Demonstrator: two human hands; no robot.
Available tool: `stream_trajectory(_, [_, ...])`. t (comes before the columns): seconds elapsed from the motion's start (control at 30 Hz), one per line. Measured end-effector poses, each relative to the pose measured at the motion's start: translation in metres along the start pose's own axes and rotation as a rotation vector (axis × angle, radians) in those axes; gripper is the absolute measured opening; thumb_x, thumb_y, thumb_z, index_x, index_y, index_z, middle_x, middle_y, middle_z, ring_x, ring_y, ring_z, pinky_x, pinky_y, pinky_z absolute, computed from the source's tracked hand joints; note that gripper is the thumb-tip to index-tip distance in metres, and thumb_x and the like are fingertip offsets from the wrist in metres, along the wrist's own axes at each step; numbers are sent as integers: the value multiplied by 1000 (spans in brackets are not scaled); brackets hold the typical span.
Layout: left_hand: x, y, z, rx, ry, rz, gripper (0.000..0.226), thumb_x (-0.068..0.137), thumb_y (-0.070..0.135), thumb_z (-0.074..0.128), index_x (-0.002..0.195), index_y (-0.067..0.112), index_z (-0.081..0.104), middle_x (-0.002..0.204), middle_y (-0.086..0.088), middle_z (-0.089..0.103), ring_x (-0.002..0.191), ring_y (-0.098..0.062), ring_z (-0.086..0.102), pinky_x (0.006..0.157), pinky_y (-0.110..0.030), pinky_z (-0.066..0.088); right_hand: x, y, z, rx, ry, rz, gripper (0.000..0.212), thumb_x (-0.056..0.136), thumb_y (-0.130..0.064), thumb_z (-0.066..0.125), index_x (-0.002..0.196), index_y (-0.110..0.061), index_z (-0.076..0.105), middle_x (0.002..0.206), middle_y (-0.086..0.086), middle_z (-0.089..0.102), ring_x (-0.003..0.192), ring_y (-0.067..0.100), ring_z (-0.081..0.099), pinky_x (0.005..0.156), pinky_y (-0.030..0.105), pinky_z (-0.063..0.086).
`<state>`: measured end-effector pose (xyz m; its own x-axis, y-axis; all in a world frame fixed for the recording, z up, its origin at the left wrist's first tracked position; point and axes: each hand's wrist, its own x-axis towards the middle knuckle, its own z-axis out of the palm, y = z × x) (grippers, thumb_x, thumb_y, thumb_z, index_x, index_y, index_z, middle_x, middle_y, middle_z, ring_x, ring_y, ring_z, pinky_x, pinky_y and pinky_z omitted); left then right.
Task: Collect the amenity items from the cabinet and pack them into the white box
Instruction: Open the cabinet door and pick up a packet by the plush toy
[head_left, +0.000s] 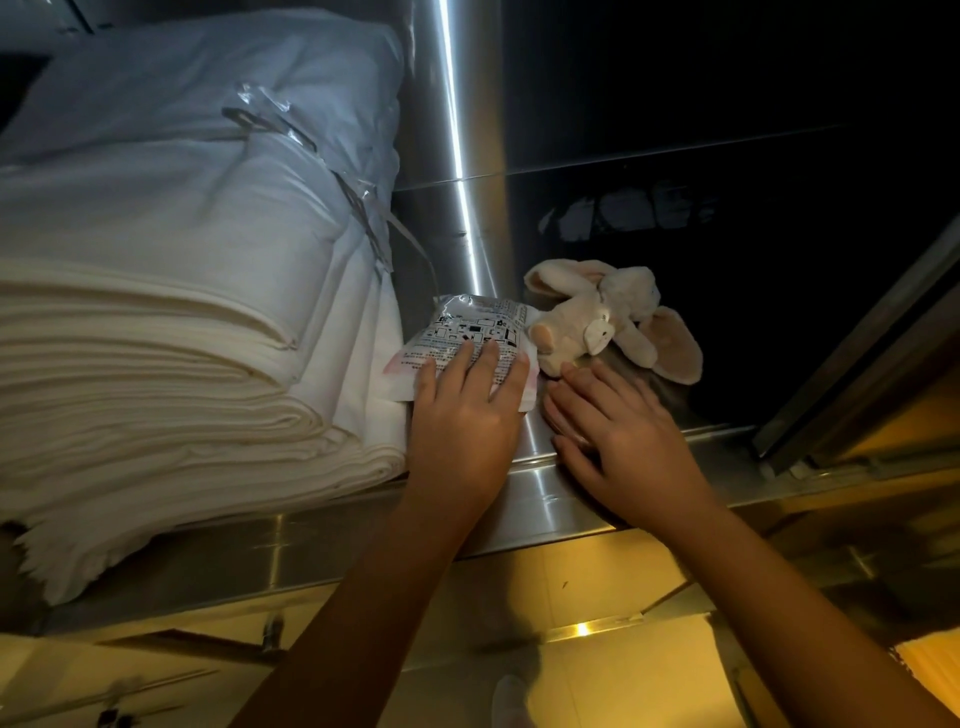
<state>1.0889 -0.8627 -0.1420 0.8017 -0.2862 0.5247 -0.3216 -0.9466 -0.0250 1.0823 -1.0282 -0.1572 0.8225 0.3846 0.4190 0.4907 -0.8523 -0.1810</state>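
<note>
A white plastic packet (470, 327) with black print lies on the steel cabinet shelf (545, 499). My left hand (467, 415) lies flat on the packet's near end, fingers straight. Right of the packet lies a beige plush rabbit (608, 322) with long ears. My right hand (618, 431) rests flat on the shelf just in front of the rabbit, fingertips almost at its body, holding nothing. The white box is not in view.
A tall stack of folded white linen (182, 322), partly wrapped in clear plastic, fills the shelf's left side, close against the packet. The cabinet's inside is dark behind the rabbit. A metal door frame (857, 364) slants at the right. Yellow-lit floor lies below the shelf.
</note>
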Motion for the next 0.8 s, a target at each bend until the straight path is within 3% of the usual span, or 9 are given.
stream_trajectory(0.13, [2, -12, -4, -50, 8, 56, 38, 76, 20, 69, 111, 5, 66, 112, -20, 64, 100, -36, 62, 83, -46, 48, -5, 3, -2, -10, 3, -12, 45, 78, -24, 68, 120, -8, 60, 126, 15, 57, 121, 37, 48, 96, 54, 36])
stream_trajectory(0.2, [7, -17, -7, -45, -39, 41, 40, 78, 22, 66, 115, 5, 64, 117, -22, 61, 105, -37, 59, 87, -47, 46, -5, 6, -3, -14, 8, -41, 46, 78, -26, 66, 121, -9, 60, 127, 14, 57, 122, 36, 47, 97, 53, 35])
stream_trajectory(0.37, [15, -19, -5, -38, -261, -24, 61, 85, 19, 61, 141, 16, 37, 147, -14, 34, 136, -32, 28, 108, -48, 19, -9, 13, 0, -29, -36, -131, 52, 77, -25, 71, 125, -11, 57, 133, 14, 52, 126, 36, 43, 101, 54, 28])
stream_trajectory(0.5, [11, -13, -6, -40, -217, 14, 52, 70, 1, 72, 120, 3, 60, 125, -26, 55, 115, -46, 51, 93, -59, 37, -11, 18, 0, -50, -11, -169, 51, 75, -22, 73, 123, -12, 59, 131, 12, 54, 123, 34, 47, 99, 53, 32])
stream_trajectory(0.6, [9, -11, -7, -30, -150, 50, 46, 65, 0, 76, 110, 1, 66, 113, -27, 62, 103, -47, 58, 82, -61, 44, -13, 19, -1, -42, 25, -192, 50, 72, -17, 75, 119, -11, 61, 127, 13, 57, 120, 35, 51, 96, 54, 37])
stream_trajectory(0.73, [6, -8, -9, -12, -123, 99, 39, 70, 11, 59, 107, 3, 68, 109, -24, 65, 98, -44, 62, 77, -57, 49, -14, 19, -4, -51, 75, -223, 44, 71, -13, 75, 114, -10, 65, 123, 13, 60, 115, 35, 55, 90, 54, 42])
stream_trajectory(0.8, [3, -8, -11, -12, -118, 117, 38, 76, 16, 49, 107, 3, 68, 108, -23, 65, 98, -42, 62, 77, -56, 49, -15, 19, -6, -72, 83, -246, 35, 79, -18, 64, 112, -10, 66, 122, 12, 61, 113, 35, 56, 88, 52, 45])
